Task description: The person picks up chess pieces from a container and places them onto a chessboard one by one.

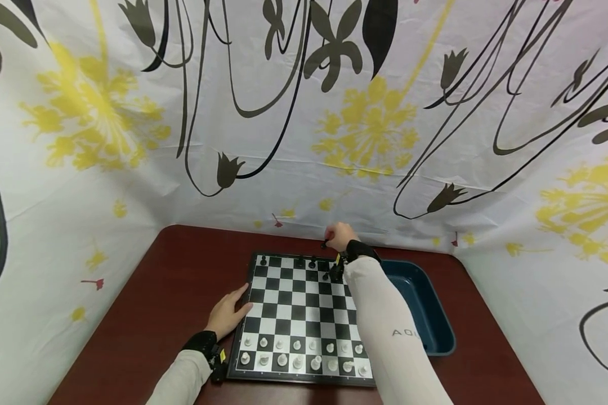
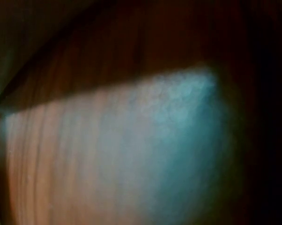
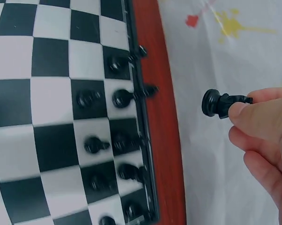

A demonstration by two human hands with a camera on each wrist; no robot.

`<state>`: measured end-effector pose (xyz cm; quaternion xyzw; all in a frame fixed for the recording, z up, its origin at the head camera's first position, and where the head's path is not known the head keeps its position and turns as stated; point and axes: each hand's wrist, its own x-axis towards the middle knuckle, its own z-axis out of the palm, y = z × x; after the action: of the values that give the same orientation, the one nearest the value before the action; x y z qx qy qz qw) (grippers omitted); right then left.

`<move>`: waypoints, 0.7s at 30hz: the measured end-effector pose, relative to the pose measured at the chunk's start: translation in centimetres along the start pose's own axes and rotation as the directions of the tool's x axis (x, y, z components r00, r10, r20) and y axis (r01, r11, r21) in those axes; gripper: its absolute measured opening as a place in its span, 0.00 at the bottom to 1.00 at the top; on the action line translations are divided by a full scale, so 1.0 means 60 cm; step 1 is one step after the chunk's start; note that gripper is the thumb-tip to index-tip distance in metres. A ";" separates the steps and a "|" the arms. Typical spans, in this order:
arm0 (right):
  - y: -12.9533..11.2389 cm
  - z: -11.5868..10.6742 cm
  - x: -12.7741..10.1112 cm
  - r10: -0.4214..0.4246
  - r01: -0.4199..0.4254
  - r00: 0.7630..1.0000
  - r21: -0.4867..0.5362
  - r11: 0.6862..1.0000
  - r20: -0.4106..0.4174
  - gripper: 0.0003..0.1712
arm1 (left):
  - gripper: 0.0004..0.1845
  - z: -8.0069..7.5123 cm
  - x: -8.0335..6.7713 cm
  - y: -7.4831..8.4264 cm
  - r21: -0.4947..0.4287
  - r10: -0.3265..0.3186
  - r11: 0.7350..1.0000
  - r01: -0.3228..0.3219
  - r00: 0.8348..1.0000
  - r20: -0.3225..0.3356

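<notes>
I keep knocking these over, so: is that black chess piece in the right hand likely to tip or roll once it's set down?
Probably stable upright: the black chess piece shows a flared round base. On its side it would likely roll. It seems light, pinched by the right hand.

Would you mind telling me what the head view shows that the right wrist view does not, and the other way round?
Only the head view shows the left hand resting flat at the chessboard's left edge, the white pieces along the near rows, and the blue tray to the right. Only the right wrist view shows close up that the right hand's fingers pinch a black chess piece held sideways, off the board. Both show the right hand, the board's far rows with black pieces, and the patterned cloth.
</notes>
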<state>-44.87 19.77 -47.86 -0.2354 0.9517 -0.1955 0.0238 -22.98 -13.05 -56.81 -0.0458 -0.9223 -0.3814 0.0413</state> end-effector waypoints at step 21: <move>-0.251 0.045 -0.023 0.053 -0.055 0.992 0.014 0.998 0.117 0.06 | 0.31 0.009 -0.009 -0.007 -0.001 -0.005 1.000 0.005 0.999 -0.046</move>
<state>-36.67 7.16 -44.66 -0.2202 0.9531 -0.1887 0.0868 -22.52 -12.96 -57.55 -0.0349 -0.9211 -0.3827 0.0617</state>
